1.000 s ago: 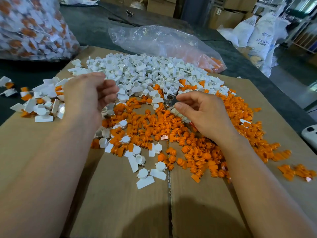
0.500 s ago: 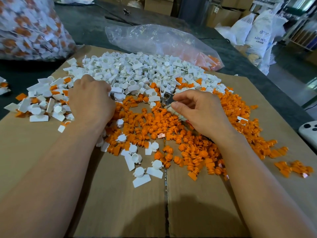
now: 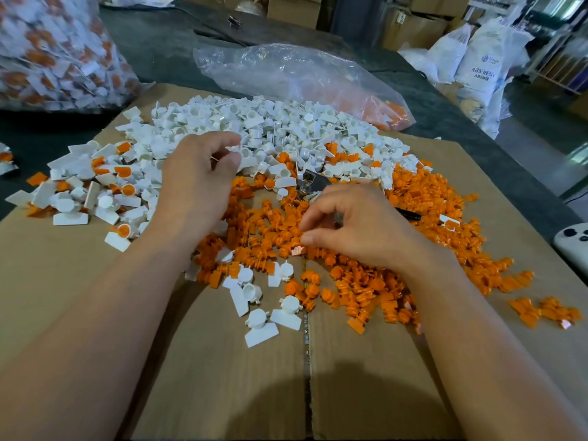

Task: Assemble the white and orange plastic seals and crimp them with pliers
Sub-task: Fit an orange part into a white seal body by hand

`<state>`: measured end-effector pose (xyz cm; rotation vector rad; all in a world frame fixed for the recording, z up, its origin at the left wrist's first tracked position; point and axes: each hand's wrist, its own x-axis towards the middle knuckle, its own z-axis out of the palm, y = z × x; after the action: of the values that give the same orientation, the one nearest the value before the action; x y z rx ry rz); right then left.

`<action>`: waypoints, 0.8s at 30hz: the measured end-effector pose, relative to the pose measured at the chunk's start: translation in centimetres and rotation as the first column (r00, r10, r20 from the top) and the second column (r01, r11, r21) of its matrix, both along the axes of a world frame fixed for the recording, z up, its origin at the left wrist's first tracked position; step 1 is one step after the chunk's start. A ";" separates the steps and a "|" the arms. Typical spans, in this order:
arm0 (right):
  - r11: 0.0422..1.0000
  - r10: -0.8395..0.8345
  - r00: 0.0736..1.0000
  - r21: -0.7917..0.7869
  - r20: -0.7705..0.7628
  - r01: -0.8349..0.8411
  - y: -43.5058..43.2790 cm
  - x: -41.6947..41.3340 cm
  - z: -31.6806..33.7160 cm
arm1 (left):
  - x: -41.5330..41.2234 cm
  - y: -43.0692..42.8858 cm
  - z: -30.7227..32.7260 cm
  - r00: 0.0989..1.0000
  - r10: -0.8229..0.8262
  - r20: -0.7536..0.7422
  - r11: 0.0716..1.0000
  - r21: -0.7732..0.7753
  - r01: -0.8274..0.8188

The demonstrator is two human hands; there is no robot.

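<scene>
A heap of white seal bodies (image 3: 286,128) lies at the back of the cardboard sheet (image 3: 222,377). In front of it spreads a heap of orange inserts (image 3: 429,198). My left hand (image 3: 197,183) is at the near edge of the white heap, fingers curled, pinching a small white piece at its fingertips. My right hand (image 3: 362,227) holds the pliers (image 3: 310,183): the metal jaws stick out beyond the knuckles and a black handle tip shows to the right. Its thumb and forefinger reach down onto the orange inserts.
Assembled white-and-orange seals (image 3: 95,189) are piled at the left edge of the cardboard. A large bag of seals (image 3: 47,49) stands back left, and a clear plastic bag (image 3: 286,71) lies behind the heaps. A white controller (image 3: 572,246) sits at the right edge; sacks (image 3: 477,58) stand beyond.
My left hand has moved from the assembled pile on the left to the white heap and curled its fingers on a piece. My right hand has dropped nearer onto the orange inserts.
</scene>
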<state>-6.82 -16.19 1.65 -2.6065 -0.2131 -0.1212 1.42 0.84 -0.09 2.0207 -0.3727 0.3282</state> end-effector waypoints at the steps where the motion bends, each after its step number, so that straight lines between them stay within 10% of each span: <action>1: 0.999 0.017 1.000 -0.031 -0.015 -0.017 0.1 0.0 -0.1 | -0.3 -0.2 0.1 0.999 -0.032 -0.025 0.999 -0.034 0.032; 8: 0.970 0.067 0.994 -0.226 -0.084 -0.085 0.3 0.4 -0.7 | -0.9 -0.8 0.3 0.845 -0.435 -0.311 0.826 -0.512 0.237; 18: 0.976 0.096 0.994 -0.190 -0.052 -0.104 0.5 0.2 -0.7 | -1.4 -0.6 0.8 0.746 -0.576 -0.334 0.730 -0.621 0.285; 24: 0.990 -0.083 0.994 0.124 0.077 0.073 0.3 -0.1 -0.3 | -1.7 -0.4 1.0 0.704 -0.621 -0.345 0.711 -0.626 0.321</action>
<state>-6.90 -15.92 1.36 -2.4920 -0.1281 -0.2610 -0.26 0.42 0.91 1.3071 -0.3989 -0.4488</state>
